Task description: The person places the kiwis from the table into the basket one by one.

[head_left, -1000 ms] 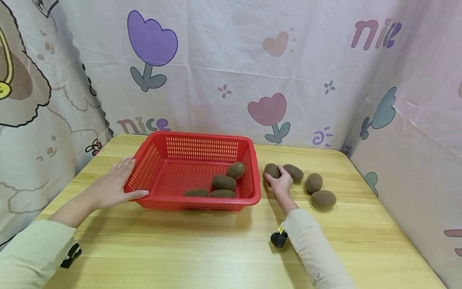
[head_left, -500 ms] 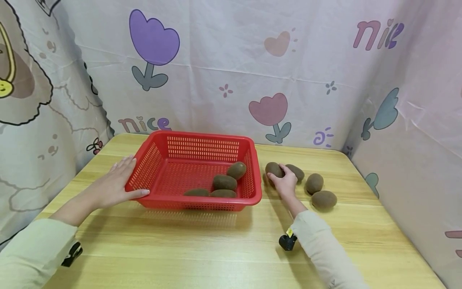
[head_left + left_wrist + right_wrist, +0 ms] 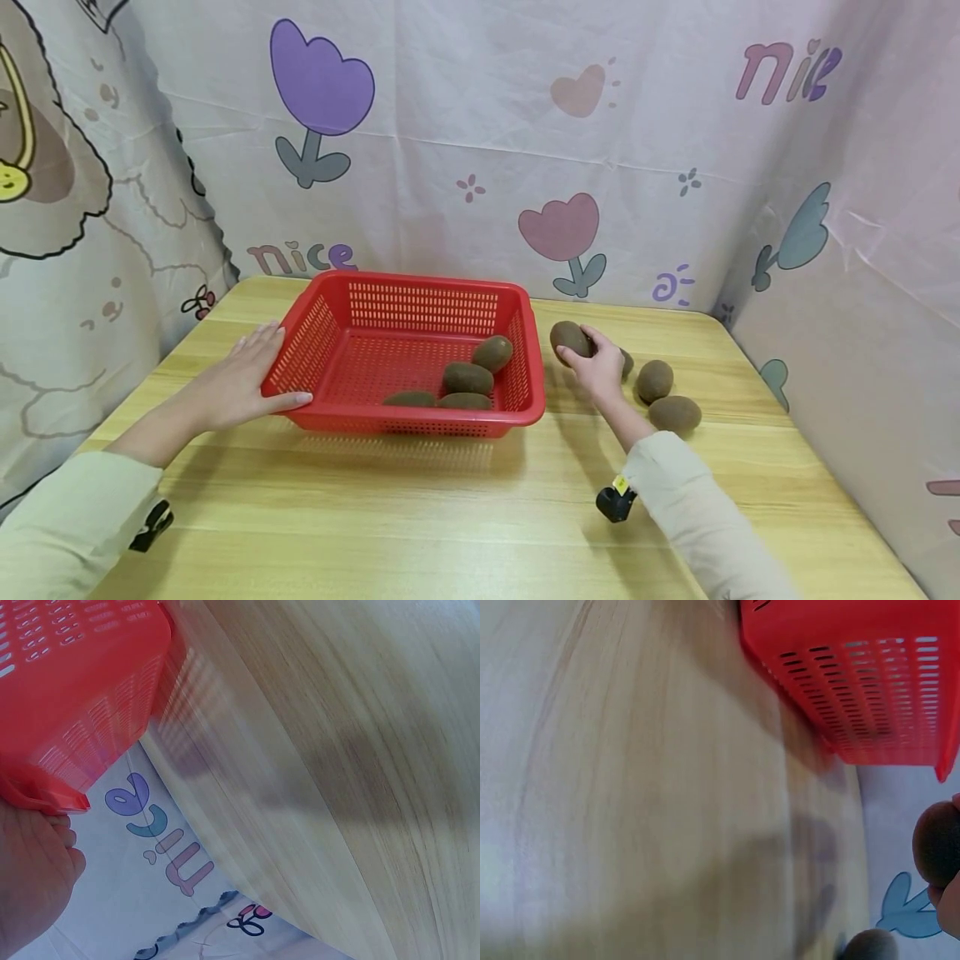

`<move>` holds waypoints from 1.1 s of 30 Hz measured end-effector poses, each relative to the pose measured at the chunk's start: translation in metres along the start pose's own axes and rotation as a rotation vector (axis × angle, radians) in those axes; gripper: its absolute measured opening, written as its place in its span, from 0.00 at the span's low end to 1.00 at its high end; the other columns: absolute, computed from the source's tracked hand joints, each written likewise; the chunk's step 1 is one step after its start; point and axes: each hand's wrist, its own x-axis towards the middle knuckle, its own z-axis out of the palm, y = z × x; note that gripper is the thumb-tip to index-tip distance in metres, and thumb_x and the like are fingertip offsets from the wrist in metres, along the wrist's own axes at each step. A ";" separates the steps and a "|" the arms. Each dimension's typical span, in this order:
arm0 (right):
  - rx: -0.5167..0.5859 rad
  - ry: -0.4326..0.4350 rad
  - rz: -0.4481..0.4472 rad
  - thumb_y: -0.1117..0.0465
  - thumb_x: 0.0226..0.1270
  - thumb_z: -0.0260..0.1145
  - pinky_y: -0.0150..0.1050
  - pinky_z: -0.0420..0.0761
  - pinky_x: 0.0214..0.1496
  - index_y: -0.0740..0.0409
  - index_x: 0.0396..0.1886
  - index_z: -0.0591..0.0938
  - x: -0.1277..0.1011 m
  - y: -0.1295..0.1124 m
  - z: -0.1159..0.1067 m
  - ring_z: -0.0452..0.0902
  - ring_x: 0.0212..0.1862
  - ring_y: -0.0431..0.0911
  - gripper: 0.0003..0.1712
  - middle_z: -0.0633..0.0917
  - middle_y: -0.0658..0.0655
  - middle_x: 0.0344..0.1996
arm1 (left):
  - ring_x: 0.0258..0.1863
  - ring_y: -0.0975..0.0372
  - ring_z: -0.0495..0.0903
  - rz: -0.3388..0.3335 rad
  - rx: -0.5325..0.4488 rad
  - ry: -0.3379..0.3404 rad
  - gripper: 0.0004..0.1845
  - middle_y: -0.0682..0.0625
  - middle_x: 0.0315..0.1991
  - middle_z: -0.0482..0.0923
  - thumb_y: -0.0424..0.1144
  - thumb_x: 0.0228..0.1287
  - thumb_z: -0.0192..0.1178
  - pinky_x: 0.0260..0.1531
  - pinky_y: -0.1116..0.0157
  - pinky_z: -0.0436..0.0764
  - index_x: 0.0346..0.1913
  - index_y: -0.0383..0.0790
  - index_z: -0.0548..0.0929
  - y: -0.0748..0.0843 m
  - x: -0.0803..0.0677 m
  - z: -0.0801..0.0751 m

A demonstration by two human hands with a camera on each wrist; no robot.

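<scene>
On the tabletop (image 3: 480,517), left hand (image 3: 232,387) lies flat against the basket (image 3: 408,417); right hand (image 3: 596,367) grips a raised kiwi (image 3: 568,337), seemingly mid-transfer, next needing carrying over the rim.

Basket (image 3: 420,292) is showing bright red, its walls patterned with rows of slots. Kiwis (image 3: 467,377) inside, and the kiwi (image 3: 570,337) off the tabletop, are showing dull fuzzy brown. Tabletop (image 3: 390,517) is showing pale yellow wood grain. Backdrop (image 3: 465,133) is showing white with purple and pink tulips, and pastel "nice" lettering. Sleeves (image 3: 67,525) are showing pale green.
</scene>
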 end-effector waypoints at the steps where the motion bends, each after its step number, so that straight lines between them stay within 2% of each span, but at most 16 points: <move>1: 0.007 -0.004 -0.001 0.62 0.53 0.69 0.50 0.73 0.60 0.67 0.60 0.73 0.000 -0.002 -0.002 0.72 0.59 0.60 0.33 0.75 0.68 0.58 | 0.71 0.37 0.42 0.001 -0.001 0.000 0.58 0.28 0.71 0.41 0.65 0.55 0.56 0.66 0.38 0.48 0.70 0.23 0.43 0.000 0.000 0.000; 10: 0.070 -0.047 0.000 0.62 0.55 0.68 0.48 0.73 0.61 0.64 0.62 0.71 0.000 -0.025 -0.015 0.71 0.61 0.57 0.34 0.74 0.66 0.60 | 0.71 0.37 0.42 0.007 0.000 0.001 0.58 0.28 0.71 0.39 0.64 0.55 0.56 0.67 0.38 0.47 0.70 0.23 0.42 0.000 0.001 0.000; 20: 0.141 -0.116 -0.144 0.65 0.54 0.69 0.48 0.74 0.61 0.63 0.60 0.73 -0.007 -0.053 -0.018 0.73 0.59 0.55 0.31 0.75 0.65 0.59 | 0.70 0.37 0.43 0.013 0.001 0.006 0.57 0.28 0.71 0.40 0.64 0.55 0.56 0.66 0.38 0.49 0.70 0.22 0.43 0.000 0.001 0.000; 27: 0.175 -0.189 -0.206 0.67 0.54 0.68 0.48 0.75 0.60 0.65 0.60 0.72 -0.015 -0.070 -0.010 0.74 0.57 0.54 0.31 0.75 0.65 0.59 | 0.70 0.37 0.43 0.012 0.000 0.008 0.57 0.28 0.71 0.41 0.64 0.55 0.56 0.66 0.38 0.49 0.70 0.23 0.43 0.000 0.001 0.001; 33: 0.195 -0.250 -0.255 0.68 0.53 0.69 0.49 0.76 0.58 0.66 0.60 0.73 -0.024 -0.082 0.005 0.76 0.54 0.55 0.32 0.77 0.66 0.56 | 0.71 0.37 0.42 0.010 -0.006 0.006 0.57 0.28 0.71 0.39 0.64 0.55 0.56 0.67 0.38 0.48 0.70 0.23 0.43 -0.001 0.000 0.001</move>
